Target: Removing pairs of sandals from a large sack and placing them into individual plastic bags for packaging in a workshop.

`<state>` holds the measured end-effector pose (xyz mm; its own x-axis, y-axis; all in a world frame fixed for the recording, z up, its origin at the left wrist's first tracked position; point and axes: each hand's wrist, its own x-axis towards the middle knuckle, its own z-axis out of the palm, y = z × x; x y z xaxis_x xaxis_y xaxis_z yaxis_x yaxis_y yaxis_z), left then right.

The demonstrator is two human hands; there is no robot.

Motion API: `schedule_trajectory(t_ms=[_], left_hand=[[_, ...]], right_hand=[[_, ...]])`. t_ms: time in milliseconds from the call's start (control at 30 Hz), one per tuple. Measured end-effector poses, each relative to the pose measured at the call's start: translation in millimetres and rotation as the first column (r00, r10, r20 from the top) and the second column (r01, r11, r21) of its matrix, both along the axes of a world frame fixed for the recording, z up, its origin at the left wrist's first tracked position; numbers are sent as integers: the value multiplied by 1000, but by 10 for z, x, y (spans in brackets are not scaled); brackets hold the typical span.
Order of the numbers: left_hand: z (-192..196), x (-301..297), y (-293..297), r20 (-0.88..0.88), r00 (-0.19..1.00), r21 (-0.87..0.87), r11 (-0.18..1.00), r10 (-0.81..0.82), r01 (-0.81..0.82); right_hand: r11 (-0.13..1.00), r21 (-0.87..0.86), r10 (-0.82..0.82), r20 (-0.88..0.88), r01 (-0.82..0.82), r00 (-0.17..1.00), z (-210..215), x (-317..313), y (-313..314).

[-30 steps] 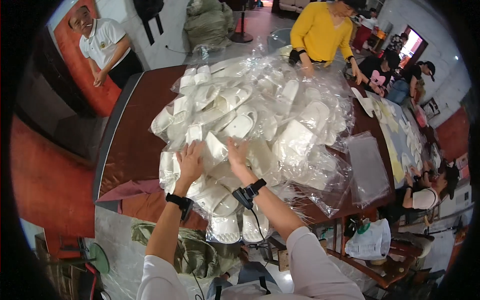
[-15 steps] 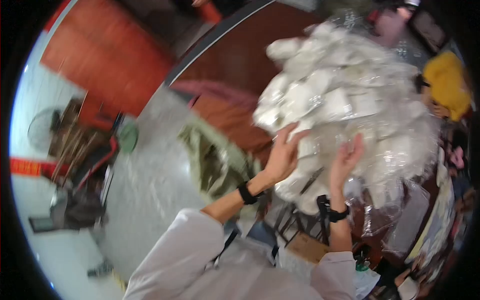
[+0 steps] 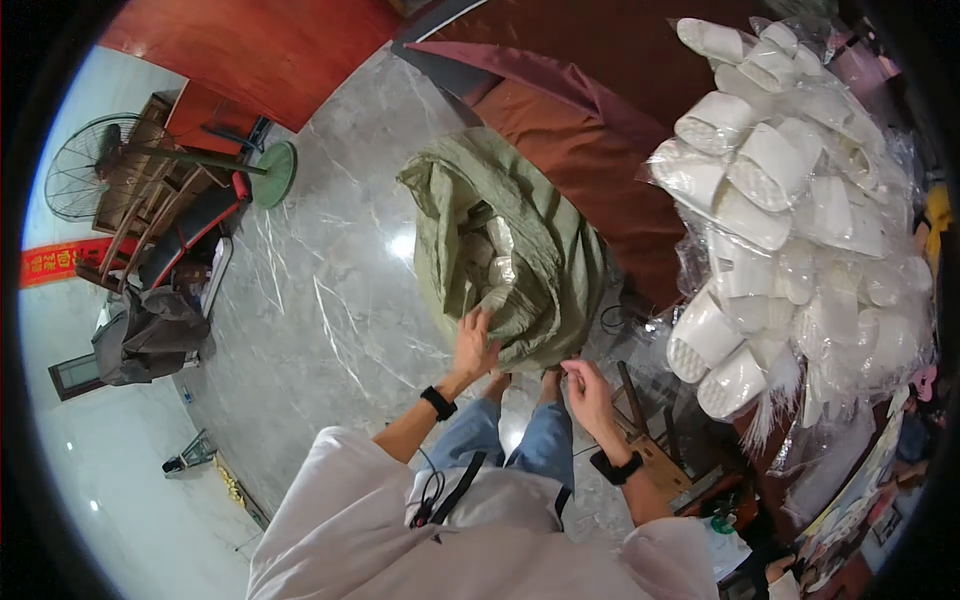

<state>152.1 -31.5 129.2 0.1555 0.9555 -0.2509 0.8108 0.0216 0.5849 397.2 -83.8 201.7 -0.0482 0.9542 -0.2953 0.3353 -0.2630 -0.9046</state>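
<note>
A large green woven sack [image 3: 570,235] stands on the floor in front of me, its mouth gaping. Inside it lie several white slippers in clear wrap [image 3: 502,250]. My left hand [image 3: 476,348] is at the near-left lip of the sack, its fingers closed on the fabric. By the sack's near edge, my right hand [image 3: 590,395] has curled fingers; whether anything is between them is hidden. To the right, a big heap of white slippers in clear plastic bags [image 3: 770,175] covers the table.
A brown-red cloth [image 3: 570,130] hangs over the table's left side. A wooden stool [image 3: 655,465] stands near my right forearm. On the left are a standing fan with a green base [image 3: 275,174], a dark covered object [image 3: 150,335] and a red panel [image 3: 260,50]. The floor is grey marble [image 3: 310,300].
Both hands have left the slipper heap and come down left to the sack. My view has turned toward the sack, so the heap now sits further right.
</note>
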Motion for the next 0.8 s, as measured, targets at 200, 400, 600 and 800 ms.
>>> schedule_trajectory(t_ms=[200,400,600,800], left_hand=[[-1262,-324,422,-323,916,-3,968,-237,250],[-1860,271,-542,303,809,-242,780,-504,577],[-1496,176,-506,383,818,-370,739,-430,562],[-1147,-76,-539,460,881,-649,634,-111,419]], right_hand=[[965,258,23,114,-52,993,-1413,-852,904],[946,61,314,71,-318,947,-2700,-1555,1096],[730,-620,562,307,-287,768,-3317,-679,594],[644,-762,565,417,-64,712,-3281,-459,43]])
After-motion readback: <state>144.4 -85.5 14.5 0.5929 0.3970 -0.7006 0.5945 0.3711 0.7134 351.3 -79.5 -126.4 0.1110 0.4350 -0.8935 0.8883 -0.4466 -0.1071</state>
